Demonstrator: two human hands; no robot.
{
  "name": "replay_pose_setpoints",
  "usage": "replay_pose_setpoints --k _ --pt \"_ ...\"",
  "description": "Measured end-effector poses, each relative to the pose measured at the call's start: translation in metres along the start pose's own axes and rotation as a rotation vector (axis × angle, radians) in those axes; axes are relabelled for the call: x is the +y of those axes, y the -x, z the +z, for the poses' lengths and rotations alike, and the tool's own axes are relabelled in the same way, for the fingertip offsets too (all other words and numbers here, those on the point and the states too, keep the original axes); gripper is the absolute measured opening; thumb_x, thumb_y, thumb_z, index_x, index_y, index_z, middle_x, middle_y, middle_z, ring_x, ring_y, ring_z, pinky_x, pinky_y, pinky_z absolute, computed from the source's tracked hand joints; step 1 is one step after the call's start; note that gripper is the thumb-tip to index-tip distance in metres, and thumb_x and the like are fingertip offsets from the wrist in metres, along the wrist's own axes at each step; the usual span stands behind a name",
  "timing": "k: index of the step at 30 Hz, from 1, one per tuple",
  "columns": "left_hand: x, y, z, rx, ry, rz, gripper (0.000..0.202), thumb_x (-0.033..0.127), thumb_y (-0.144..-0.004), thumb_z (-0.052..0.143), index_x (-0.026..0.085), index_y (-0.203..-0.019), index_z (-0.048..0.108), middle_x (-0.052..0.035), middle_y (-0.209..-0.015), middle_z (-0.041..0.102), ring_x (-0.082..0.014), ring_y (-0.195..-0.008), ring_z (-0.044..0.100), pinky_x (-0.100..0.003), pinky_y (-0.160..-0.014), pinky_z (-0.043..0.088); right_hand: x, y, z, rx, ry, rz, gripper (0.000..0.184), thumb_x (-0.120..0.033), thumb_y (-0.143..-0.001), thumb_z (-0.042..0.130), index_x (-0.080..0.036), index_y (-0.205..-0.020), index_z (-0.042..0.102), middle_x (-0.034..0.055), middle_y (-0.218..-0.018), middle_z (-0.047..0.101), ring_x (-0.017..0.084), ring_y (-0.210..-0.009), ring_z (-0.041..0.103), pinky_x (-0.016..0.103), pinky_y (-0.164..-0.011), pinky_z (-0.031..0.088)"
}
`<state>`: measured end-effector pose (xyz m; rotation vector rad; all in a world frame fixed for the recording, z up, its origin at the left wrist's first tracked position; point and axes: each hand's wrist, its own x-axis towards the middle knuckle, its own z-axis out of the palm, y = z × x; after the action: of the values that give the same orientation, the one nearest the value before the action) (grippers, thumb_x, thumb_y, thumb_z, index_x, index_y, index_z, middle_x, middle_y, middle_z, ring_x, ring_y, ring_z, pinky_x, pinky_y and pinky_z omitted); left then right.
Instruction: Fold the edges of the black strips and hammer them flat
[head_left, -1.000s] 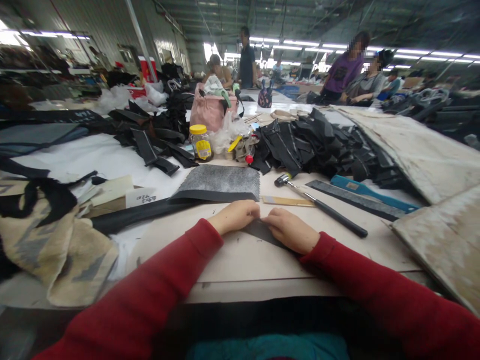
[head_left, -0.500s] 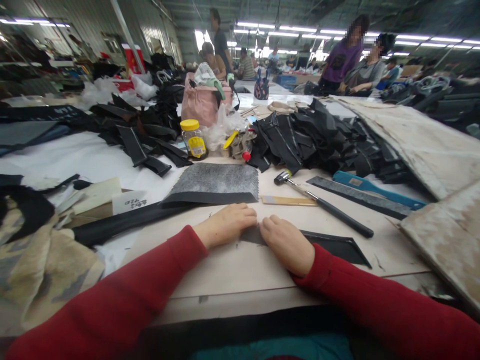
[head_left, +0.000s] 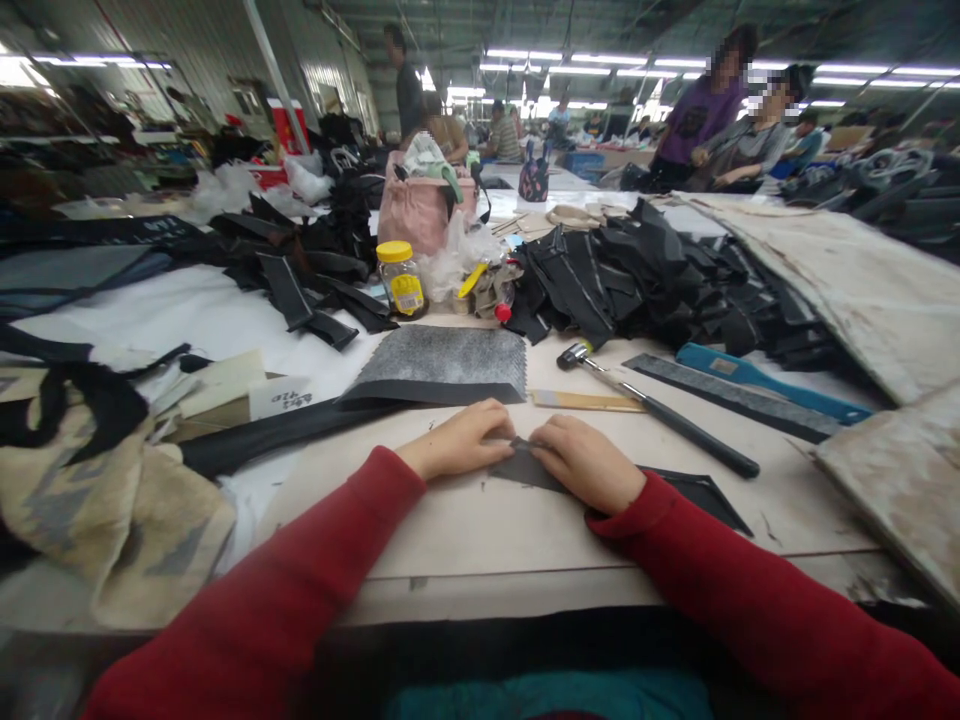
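Observation:
Both hands rest on the worktable point(head_left: 480, 530) in red sleeves, pinching one end of a flat black strip point(head_left: 697, 490) that runs off to the right. My left hand point(head_left: 461, 440) is closed with its fingertips on the strip's left end. My right hand point(head_left: 585, 462) is closed over the strip just beside it, the fingertips of the two hands nearly touching. Just beyond them lies a grey felt sheet point(head_left: 442, 360) and a thin wooden stick point(head_left: 585, 402).
A hammer point(head_left: 660, 422), a dark ruler point(head_left: 735, 396) and a blue tool point(head_left: 772, 383) lie to the right. A pile of black pieces point(head_left: 652, 280), a yellow-lidded jar point(head_left: 401, 280) and a pink bag point(head_left: 420, 210) stand behind. Patterned fabric point(head_left: 97, 500) lies left. Other people work at far tables.
The hands have drawn closer together on the strip's left end, which now lifts slightly between the fingertips. The view has shifted a little.

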<state>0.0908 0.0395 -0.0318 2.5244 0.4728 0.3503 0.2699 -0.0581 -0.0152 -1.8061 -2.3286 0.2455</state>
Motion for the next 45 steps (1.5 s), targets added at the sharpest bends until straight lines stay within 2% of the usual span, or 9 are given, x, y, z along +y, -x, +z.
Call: replay_pose_setpoints --k 4,8,12,19,24,29,32,39,45 --pt "-0.002 0.000 0.002 0.022 0.010 0.002 0.010 0.019 -0.076 0.058 0.016 -0.084 0.054 -0.0033 -0.091 0.052 -0.0160 -0.088 0.049 -0.027 -0.079 0.041 -0.009 -0.007 -0.006 -0.066 0.167 -0.016 0.023 -0.022 -0.089 0.041 -0.013 -0.084 0.062 0.0080 -0.083 0.060 0.017 -0.081 0.055 0.027 -0.071 0.038" --pt "-0.001 -0.001 0.003 0.031 0.013 0.018 0.008 0.020 -0.077 0.058 0.015 -0.084 0.055 -0.0037 -0.090 0.052 -0.0163 -0.088 0.049 -0.027 -0.079 0.041 -0.017 -0.013 -0.007 -0.100 0.291 -0.044 0.022 -0.016 -0.088 0.040 -0.013 -0.084 0.061 0.0085 -0.081 0.060 0.019 -0.078 0.057 0.027 -0.064 0.037" --pt "0.000 -0.001 0.002 0.022 0.003 0.025 0.007 0.020 -0.077 0.057 0.015 -0.081 0.055 -0.0040 -0.090 0.053 -0.0164 -0.086 0.048 -0.028 -0.078 0.041 -0.022 -0.016 -0.001 -0.088 0.319 -0.042 0.020 -0.011 -0.084 0.041 -0.011 -0.084 0.061 0.0103 -0.079 0.060 0.020 -0.077 0.058 0.027 -0.061 0.036" --pt "0.002 -0.001 0.001 0.004 -0.023 0.019 0.007 0.017 -0.077 0.055 0.015 -0.083 0.054 -0.0043 -0.092 0.053 -0.0169 -0.087 0.048 -0.028 -0.079 0.040 -0.018 -0.018 0.004 -0.042 0.250 0.016 0.020 -0.012 -0.083 0.042 -0.009 -0.083 0.061 0.0121 -0.080 0.061 0.020 -0.077 0.057 0.028 -0.065 0.036" --pt "0.002 0.000 0.001 0.002 -0.034 0.009 0.008 0.017 -0.078 0.055 0.016 -0.085 0.054 -0.0039 -0.091 0.053 -0.0170 -0.088 0.048 -0.028 -0.079 0.040 -0.003 -0.018 0.001 -0.040 0.139 0.006 0.023 -0.018 -0.087 0.041 -0.014 -0.081 0.063 0.0064 -0.080 0.062 0.014 -0.077 0.056 0.023 -0.068 0.037" --pt "0.002 0.000 0.001 0.004 -0.034 0.014 0.021 0.020 -0.079 0.056 0.016 -0.099 0.054 -0.0050 -0.099 0.054 -0.0178 -0.093 0.048 -0.029 -0.084 0.039 0.014 -0.014 0.006 0.025 -0.199 -0.002 0.022 -0.023 -0.088 0.044 -0.017 -0.089 0.065 0.0044 -0.084 0.064 0.014 -0.080 0.057 0.023 -0.072 0.040" --pt "0.002 0.000 0.001 -0.004 -0.031 0.031 0.020 0.020 -0.080 0.055 0.017 -0.100 0.055 -0.0051 -0.099 0.054 -0.0178 -0.094 0.048 -0.029 -0.085 0.039 0.018 -0.011 0.009 0.061 -0.299 -0.010 0.021 -0.024 -0.086 0.046 -0.018 -0.092 0.066 0.0050 -0.085 0.064 0.015 -0.080 0.057 0.025 -0.073 0.041" --pt "0.006 0.001 -0.001 0.006 -0.018 0.015 0.020 0.021 -0.081 0.054 0.018 -0.100 0.055 -0.0040 -0.098 0.053 -0.0175 -0.094 0.048 -0.028 -0.084 0.039 0.013 -0.006 0.008 0.066 -0.304 -0.001 0.018 -0.020 -0.080 0.053 -0.017 -0.094 0.064 0.0032 -0.084 0.061 0.014 -0.078 0.055 0.025 -0.072 0.041" --pt "0.004 0.002 -0.001 -0.014 -0.074 0.043 0.018 0.023 -0.084 0.052 0.020 -0.101 0.055 -0.0042 -0.102 0.051 -0.0180 -0.097 0.047 -0.030 -0.087 0.037 0.011 -0.004 0.010 0.103 -0.178 -0.108 0.018 -0.019 -0.085 0.048 -0.016 -0.093 0.064 0.0056 -0.085 0.059 0.015 -0.082 0.053 0.026 -0.075 0.041"
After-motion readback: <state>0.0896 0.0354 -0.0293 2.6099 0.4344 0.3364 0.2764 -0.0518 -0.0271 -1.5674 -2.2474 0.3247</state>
